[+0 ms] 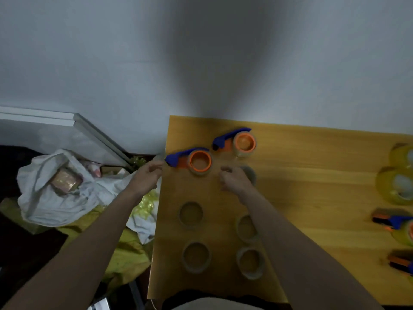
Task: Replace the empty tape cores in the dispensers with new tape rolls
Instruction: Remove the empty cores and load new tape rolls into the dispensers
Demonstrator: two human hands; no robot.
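Two blue-and-orange tape dispensers lie at the far left of the wooden table (312, 175), each with a clear roll on its orange hub: a near one (196, 162) and a far one (241, 142). My left hand (147, 175) hovers at the table's left edge by the near dispenser's blue handle, fingers loosely curled, holding nothing. Just right of that dispenser is my right hand (234, 180), fingers apart and empty, partly covering an empty core (251, 173). Several brown empty cores (191, 213) stand nearer me.
New yellowish tape rolls (397, 186) sit at the table's right edge, with two more dispensers (395, 222) in front of them. Left of the table, white plastic bags (58, 189) lie on a yellow sheet. A grey wall is behind.
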